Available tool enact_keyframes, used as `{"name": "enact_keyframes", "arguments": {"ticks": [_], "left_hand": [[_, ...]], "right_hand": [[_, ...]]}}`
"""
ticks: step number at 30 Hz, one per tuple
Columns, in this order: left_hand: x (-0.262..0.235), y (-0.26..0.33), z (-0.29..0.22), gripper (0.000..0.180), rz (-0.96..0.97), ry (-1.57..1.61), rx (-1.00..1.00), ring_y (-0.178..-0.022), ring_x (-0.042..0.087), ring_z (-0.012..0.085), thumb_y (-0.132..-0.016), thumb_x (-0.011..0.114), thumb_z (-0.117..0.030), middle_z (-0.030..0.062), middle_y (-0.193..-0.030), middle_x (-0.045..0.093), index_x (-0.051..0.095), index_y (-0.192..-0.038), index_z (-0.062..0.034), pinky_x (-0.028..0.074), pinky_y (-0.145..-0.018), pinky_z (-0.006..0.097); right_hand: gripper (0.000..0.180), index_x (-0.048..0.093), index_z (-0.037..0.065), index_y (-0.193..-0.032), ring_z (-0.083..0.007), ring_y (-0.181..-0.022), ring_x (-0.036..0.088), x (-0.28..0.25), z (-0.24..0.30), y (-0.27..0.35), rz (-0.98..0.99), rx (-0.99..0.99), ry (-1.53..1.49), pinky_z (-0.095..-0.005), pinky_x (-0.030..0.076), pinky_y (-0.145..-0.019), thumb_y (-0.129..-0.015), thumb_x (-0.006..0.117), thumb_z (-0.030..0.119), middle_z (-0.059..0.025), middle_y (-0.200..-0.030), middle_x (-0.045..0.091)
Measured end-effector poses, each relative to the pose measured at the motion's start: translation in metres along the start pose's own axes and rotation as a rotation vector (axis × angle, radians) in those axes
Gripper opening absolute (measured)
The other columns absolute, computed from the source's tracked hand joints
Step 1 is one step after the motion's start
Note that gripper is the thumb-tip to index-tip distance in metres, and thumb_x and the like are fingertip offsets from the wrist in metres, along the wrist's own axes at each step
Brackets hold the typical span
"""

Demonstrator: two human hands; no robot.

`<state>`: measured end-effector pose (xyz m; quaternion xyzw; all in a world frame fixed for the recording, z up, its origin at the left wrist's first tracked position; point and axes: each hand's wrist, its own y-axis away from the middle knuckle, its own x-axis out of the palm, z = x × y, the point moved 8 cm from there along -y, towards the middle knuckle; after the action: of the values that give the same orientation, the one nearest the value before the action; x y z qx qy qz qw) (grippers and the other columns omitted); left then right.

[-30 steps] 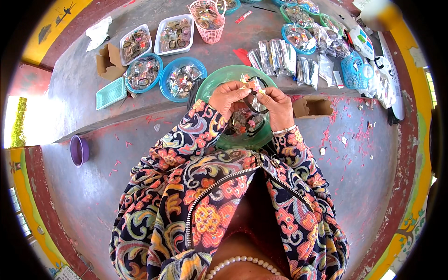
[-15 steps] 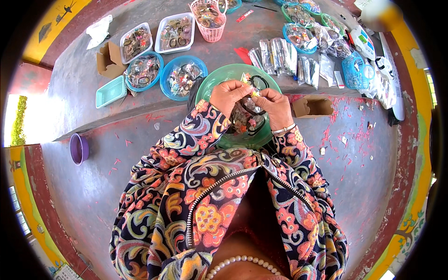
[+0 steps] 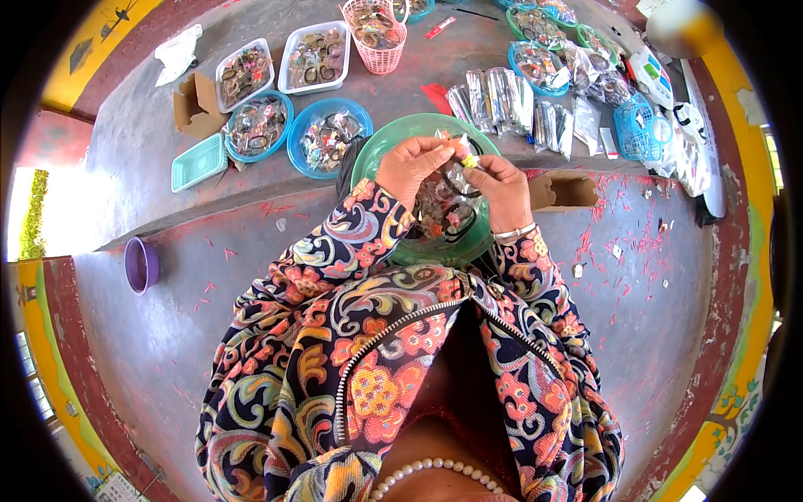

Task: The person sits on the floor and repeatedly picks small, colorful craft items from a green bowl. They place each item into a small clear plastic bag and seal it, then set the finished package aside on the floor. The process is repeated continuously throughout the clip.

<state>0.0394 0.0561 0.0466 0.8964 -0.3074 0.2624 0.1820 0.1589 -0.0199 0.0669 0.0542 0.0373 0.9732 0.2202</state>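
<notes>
Over a green basin (image 3: 414, 127), both of my hands hold a small hair tie (image 3: 466, 154) with a white, pink and yellow ornament and what looks like a black band. My left hand (image 3: 409, 171) pinches one side of it between thumb and fingers. On the other side, my right hand (image 3: 507, 191) has thumb and fingertips closed near the yellow part. Several black hair ties with coloured ornaments, many in clear wrapping, lie in the basin below. My wrists partly cover the basin's sides.
Left of the basin stand blue bowls (image 3: 293, 151) and white trays (image 3: 341, 82) of hair ties, a teal basket (image 3: 201, 166) and a cardboard box (image 3: 197, 113). Plastic packets (image 3: 510, 100) and another box (image 3: 562, 192) are on the right. A purple tub (image 3: 142, 266) is lower left.
My right hand has moved slightly right and down, away from the left. The ornament between my fingers now shows more fully.
</notes>
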Motion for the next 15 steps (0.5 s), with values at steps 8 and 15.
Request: {"name": "enact_keyframes", "arguments": {"ticks": [8, 15], "left_hand": [[-0.003, 0.004, 0.012, 0.010, -0.003, 0.134, -0.153, -0.079, 0.060, 0.0147, -0.084, 0.054, -0.009, 0.0060, -0.088, 0.061, 0.056, -0.091, -0.0022, 0.050, -0.061, 0.021], [-0.001, 0.003, 0.009, 0.010, 0.021, 0.078, -0.051, -0.081, 0.060, 0.0174, -0.085, 0.050, -0.006, 0.0083, -0.090, 0.059, 0.055, -0.091, 0.0002, 0.052, -0.072, 0.028]], "right_hand": [[0.012, 0.059, -0.003, -0.085, -0.0070, -0.068, 0.054, -0.005, -0.004, 0.001, -0.074, 0.009, -0.203, -0.0182, 0.043, -0.062, -0.075, 0.064, 0.002, -0.0026, -0.077, 0.060], [0.017, 0.060, -0.004, -0.091, -0.0072, -0.076, 0.054, 0.003, 0.008, 0.005, -0.061, 0.064, -0.256, -0.0189, 0.042, -0.070, -0.077, 0.063, 0.004, -0.0029, -0.082, 0.061]]}}
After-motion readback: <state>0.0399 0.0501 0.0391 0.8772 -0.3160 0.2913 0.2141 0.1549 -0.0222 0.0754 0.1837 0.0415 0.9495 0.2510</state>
